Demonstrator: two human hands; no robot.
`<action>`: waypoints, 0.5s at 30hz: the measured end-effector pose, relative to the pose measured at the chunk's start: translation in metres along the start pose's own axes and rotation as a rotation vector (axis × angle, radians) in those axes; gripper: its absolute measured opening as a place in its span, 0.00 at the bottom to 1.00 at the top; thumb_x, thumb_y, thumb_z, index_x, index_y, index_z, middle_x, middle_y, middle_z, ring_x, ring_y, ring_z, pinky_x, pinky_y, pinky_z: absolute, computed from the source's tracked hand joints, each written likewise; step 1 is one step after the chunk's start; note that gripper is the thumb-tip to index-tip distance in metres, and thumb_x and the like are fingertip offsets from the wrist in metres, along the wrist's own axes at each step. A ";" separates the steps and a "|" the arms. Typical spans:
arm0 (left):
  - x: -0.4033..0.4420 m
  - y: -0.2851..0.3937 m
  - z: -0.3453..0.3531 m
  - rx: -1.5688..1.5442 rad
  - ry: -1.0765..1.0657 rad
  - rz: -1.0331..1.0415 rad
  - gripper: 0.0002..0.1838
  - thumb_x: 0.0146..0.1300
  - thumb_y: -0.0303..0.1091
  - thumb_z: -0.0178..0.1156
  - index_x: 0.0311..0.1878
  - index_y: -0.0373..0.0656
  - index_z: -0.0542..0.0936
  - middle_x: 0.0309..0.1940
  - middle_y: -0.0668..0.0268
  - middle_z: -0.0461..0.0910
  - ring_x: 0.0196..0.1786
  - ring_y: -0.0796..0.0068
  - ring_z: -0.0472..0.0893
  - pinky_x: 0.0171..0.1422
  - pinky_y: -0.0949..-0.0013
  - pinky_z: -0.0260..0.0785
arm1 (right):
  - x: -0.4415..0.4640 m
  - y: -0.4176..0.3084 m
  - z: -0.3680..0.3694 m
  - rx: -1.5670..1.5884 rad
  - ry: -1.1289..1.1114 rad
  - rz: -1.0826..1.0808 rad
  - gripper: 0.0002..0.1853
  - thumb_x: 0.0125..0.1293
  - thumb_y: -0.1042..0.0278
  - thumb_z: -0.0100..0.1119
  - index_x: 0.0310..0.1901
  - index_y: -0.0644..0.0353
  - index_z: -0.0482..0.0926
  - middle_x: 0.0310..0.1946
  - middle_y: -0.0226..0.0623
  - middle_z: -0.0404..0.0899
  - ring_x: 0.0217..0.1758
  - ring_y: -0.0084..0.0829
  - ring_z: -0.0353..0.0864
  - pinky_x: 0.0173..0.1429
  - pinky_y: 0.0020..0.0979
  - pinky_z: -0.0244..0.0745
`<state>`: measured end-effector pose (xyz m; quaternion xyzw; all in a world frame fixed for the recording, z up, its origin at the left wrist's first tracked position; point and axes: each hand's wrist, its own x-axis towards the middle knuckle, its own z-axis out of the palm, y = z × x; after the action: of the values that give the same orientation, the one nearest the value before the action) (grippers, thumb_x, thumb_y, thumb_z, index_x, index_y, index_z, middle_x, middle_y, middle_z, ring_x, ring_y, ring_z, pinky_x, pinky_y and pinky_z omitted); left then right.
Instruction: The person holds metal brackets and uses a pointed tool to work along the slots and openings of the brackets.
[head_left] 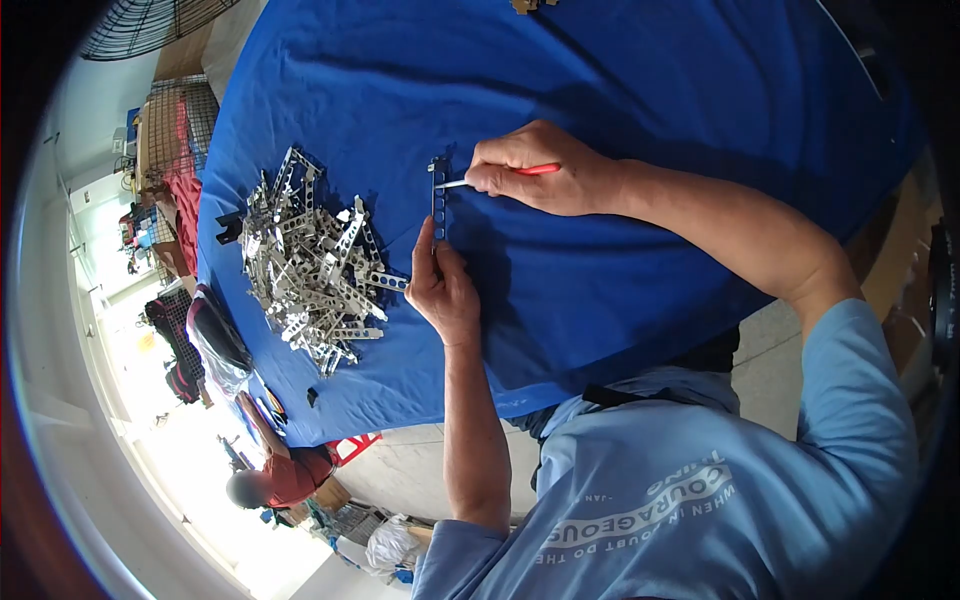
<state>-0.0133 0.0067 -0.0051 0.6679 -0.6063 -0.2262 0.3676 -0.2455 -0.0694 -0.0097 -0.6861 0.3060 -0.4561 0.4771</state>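
My left hand (445,292) grips the lower end of a narrow metal strip with a row of holes (434,200), its index finger stretched along it. The strip stands away from the fingers over the blue cloth, with a small bent part at its far end. My right hand (540,168) is closed around a slim tool with a red end (543,169) and a pale, thin tip. That tip touches or nearly touches the strip near its upper half; which one I cannot tell. Left of my left hand lies a heap of similar perforated metal pieces (315,270).
A blue cloth (620,280) covers the table. A small black piece (313,397) lies near its lower edge, and a brownish object (533,5) at the far edge. Another person in a red shirt (300,476) reaches onto the table's left side, beside a dark bag (218,335).
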 end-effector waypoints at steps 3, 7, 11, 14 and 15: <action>0.000 0.001 0.000 0.008 0.005 0.001 0.19 0.75 0.26 0.56 0.66 0.39 0.84 0.17 0.73 0.77 0.21 0.89 0.71 0.26 0.77 0.63 | 0.000 -0.001 -0.002 0.001 -0.047 0.026 0.17 0.81 0.61 0.57 0.37 0.65 0.83 0.26 0.38 0.85 0.28 0.30 0.84 0.35 0.33 0.76; 0.000 0.000 0.001 -0.007 0.012 0.001 0.19 0.75 0.26 0.57 0.66 0.39 0.84 0.17 0.73 0.76 0.21 0.89 0.71 0.26 0.77 0.63 | 0.000 -0.002 -0.003 0.005 -0.067 0.029 0.17 0.81 0.61 0.57 0.36 0.66 0.83 0.26 0.37 0.85 0.28 0.28 0.84 0.35 0.33 0.76; 0.000 0.002 0.001 -0.021 0.010 -0.017 0.19 0.75 0.26 0.56 0.65 0.39 0.84 0.17 0.73 0.76 0.21 0.89 0.71 0.26 0.76 0.62 | 0.000 -0.004 0.000 0.082 0.032 0.079 0.18 0.82 0.59 0.58 0.37 0.66 0.83 0.26 0.37 0.85 0.28 0.28 0.84 0.35 0.33 0.76; 0.001 -0.002 0.000 -0.010 0.007 -0.001 0.19 0.74 0.26 0.56 0.65 0.39 0.84 0.17 0.73 0.76 0.21 0.89 0.70 0.26 0.76 0.62 | 0.000 -0.002 -0.002 0.036 -0.046 0.003 0.18 0.81 0.57 0.59 0.38 0.65 0.83 0.25 0.38 0.85 0.28 0.28 0.84 0.35 0.34 0.75; 0.000 -0.002 0.000 -0.015 0.007 -0.004 0.19 0.74 0.26 0.56 0.65 0.39 0.84 0.17 0.73 0.76 0.21 0.89 0.70 0.26 0.76 0.62 | 0.000 0.000 0.001 0.059 -0.034 -0.026 0.19 0.80 0.56 0.60 0.37 0.65 0.83 0.24 0.38 0.84 0.26 0.30 0.83 0.34 0.35 0.74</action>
<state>-0.0115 0.0066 -0.0068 0.6672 -0.6018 -0.2292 0.3744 -0.2443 -0.0690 -0.0098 -0.6834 0.2751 -0.4593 0.4964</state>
